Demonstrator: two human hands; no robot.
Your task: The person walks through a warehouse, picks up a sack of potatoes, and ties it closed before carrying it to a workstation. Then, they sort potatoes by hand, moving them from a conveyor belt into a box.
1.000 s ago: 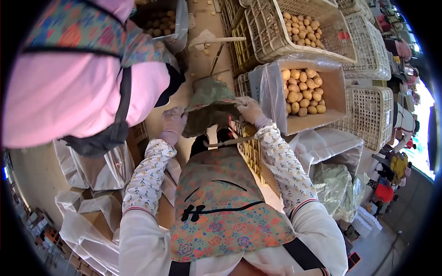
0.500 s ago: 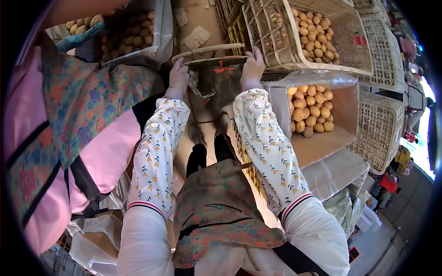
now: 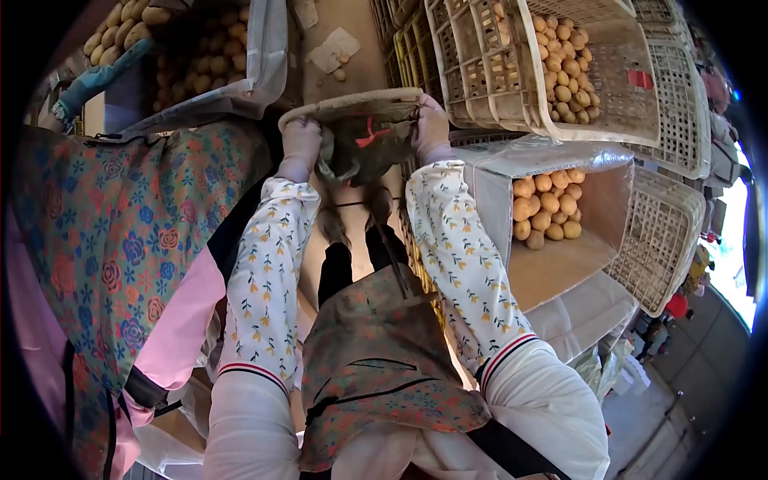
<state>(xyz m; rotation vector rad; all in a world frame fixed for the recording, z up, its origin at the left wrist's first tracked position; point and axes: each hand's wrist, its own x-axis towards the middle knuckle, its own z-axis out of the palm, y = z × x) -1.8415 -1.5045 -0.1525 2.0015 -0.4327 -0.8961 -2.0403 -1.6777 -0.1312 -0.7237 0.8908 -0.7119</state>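
A dark, worn thing with a pale curved rim (image 3: 352, 104) and a red ribbon (image 3: 371, 134) tied at its middle is held out in front of me; its exact kind I cannot tell. My left hand (image 3: 300, 148), in a thin pale glove, is closed on its left end. On the opposite end, my right hand (image 3: 433, 130) is wrapped round the edge. A scrap of clear plastic hangs inside near my left hand. Below it are my legs and shoes. A lined carton (image 3: 588, 240) with potatoes (image 3: 549, 206) stands right of my forearm.
Upper right, a pale plastic crate (image 3: 480, 64) holds more potatoes (image 3: 566, 68), with other crates behind. A co-worker in a floral apron (image 3: 120, 232) and blue glove (image 3: 100, 78) stands close on my left, beside a lined box (image 3: 276, 60) of potatoes. Crumpled paper (image 3: 334, 50) lies on the floor ahead.
The held thing has tilted, its rim now showing as one wide curve, and both hands have come slightly lower and left. The co-worker's blue-gloved arm has shifted left.
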